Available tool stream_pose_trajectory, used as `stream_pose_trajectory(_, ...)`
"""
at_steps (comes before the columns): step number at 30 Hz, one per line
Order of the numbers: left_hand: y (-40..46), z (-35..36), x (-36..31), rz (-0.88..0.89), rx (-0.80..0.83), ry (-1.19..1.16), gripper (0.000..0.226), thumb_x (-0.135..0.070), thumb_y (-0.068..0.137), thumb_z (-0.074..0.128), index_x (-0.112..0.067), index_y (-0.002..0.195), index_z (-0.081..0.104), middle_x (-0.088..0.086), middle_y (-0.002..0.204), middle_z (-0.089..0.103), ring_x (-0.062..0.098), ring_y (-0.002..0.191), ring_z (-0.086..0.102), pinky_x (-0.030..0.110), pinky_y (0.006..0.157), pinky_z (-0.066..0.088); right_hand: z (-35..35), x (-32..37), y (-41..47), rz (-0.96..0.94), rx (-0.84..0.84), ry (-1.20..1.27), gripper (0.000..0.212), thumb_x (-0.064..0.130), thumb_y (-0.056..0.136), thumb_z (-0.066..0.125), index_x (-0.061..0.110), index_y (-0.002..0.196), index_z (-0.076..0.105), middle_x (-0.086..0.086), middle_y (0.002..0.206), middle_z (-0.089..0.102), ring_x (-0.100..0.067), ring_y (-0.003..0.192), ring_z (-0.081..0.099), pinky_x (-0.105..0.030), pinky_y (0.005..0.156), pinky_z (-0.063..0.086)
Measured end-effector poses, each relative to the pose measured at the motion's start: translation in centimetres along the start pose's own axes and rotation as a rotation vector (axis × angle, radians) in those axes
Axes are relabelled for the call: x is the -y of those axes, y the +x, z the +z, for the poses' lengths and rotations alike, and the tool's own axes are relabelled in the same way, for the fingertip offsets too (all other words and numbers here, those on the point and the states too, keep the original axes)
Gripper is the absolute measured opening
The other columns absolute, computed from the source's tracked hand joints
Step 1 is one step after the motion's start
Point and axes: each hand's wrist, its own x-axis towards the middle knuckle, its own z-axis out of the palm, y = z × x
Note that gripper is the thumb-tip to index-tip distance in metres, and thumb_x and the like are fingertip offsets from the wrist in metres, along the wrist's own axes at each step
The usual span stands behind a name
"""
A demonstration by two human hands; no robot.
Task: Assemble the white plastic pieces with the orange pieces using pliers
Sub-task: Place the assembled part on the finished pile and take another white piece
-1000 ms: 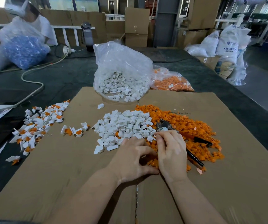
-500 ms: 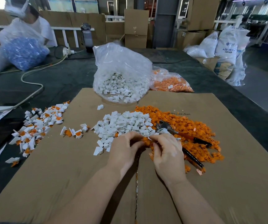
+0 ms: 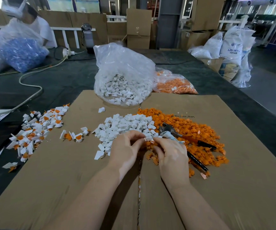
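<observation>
We observe the left hand (image 3: 125,150) and right hand (image 3: 172,155) close together, both pinching one white piece (image 3: 148,138) between their fingertips. The pliers (image 3: 183,143) lie at 2 o'clock on the orange pile (image 3: 192,130); the white pile (image 3: 125,125) sits at 12 o'clock on the cardboard-covered counter (image 3: 67,180).
</observation>
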Motion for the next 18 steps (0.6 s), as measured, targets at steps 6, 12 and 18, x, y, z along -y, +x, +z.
stream_pose_trajectory(6, 0.7, -0.7, 0.8, 0.058, -0.05, 0.349, 0.011, -0.018, 0.086, 0.064, -0.021, 0.095, 0.069, -0.007, 0.087, 0.058, 0.017, 0.093, 0.056, 0.03, 0.083, 0.045, 0.3, 0.0, -0.1, 0.057, -0.026, -0.095, 0.034, -0.001, 0.067, 0.08, 0.007, 0.099, 0.071, -0.003, 0.073, 0.069, -0.021, 0.069, 0.066, -0.037, 0.07, 0.047)
stream_pose_trajectory(12, 1.1, -0.3, 1.0, 0.165, -0.013, 0.514, 0.022, -0.026, 0.086, 0.064, -0.02, 0.107, 0.069, -0.009, 0.09, 0.046, 0.015, 0.102, 0.047, 0.02, 0.078, 0.033, 0.3, 0.0, -0.2, 0.116, -0.027, -0.043, 0.032, -0.002, 0.07, 0.078, 0.005, 0.1, 0.069, -0.006, 0.079, 0.07, -0.025, 0.076, 0.067, -0.039, 0.073, 0.049)
stream_pose_trajectory(18, 1.2, -0.2, 1.3, 0.192, 0.029, 0.532, 0.028, -0.028, 0.084, 0.066, -0.019, 0.111, 0.068, -0.009, 0.092, 0.045, 0.014, 0.096, 0.049, 0.019, 0.079, 0.038, 0.1, -0.3, -0.1, 0.081, -0.01, 0.059, 0.016, -0.005, 0.075, 0.073, 0.004, 0.089, 0.072, -0.008, 0.083, 0.07, -0.024, 0.08, 0.066, -0.043, 0.074, 0.056)
